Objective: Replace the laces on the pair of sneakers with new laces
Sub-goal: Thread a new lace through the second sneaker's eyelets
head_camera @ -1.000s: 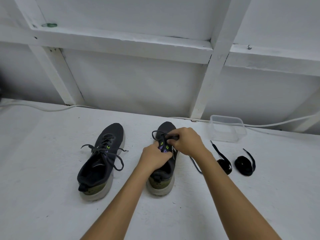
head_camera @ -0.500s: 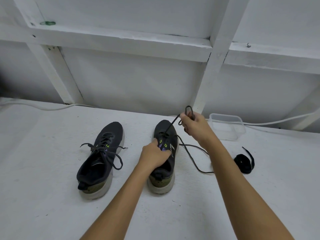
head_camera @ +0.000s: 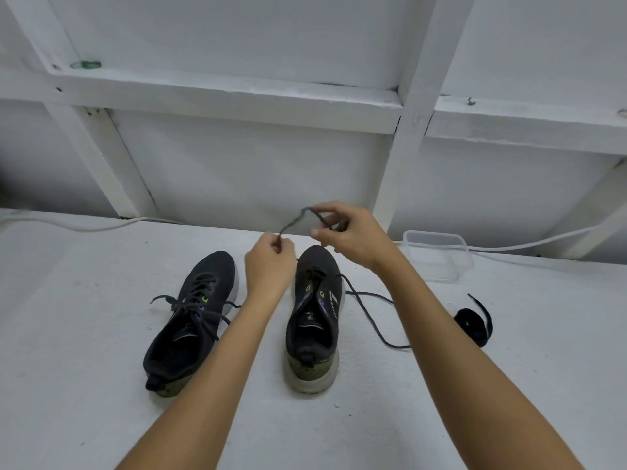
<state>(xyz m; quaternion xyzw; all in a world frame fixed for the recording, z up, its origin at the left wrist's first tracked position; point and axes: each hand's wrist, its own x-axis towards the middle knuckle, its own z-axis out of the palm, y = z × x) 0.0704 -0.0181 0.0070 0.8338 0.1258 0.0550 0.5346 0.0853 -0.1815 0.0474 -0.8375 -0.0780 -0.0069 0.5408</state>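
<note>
Lace [head_camera: 294,222] between both hands; sneaker [head_camera: 314,317] logo unreadable.

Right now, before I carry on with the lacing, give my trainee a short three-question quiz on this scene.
1. True or false: both hands hold the same lace.
2. Which sneaker is still fully laced: A) the left sneaker or B) the right sneaker?
3. What lies to the right of the right forearm, in front of the clear container?

Key: 1 true: left hand and right hand each pinch it. 2 A. 3 a coiled black lace.
</note>
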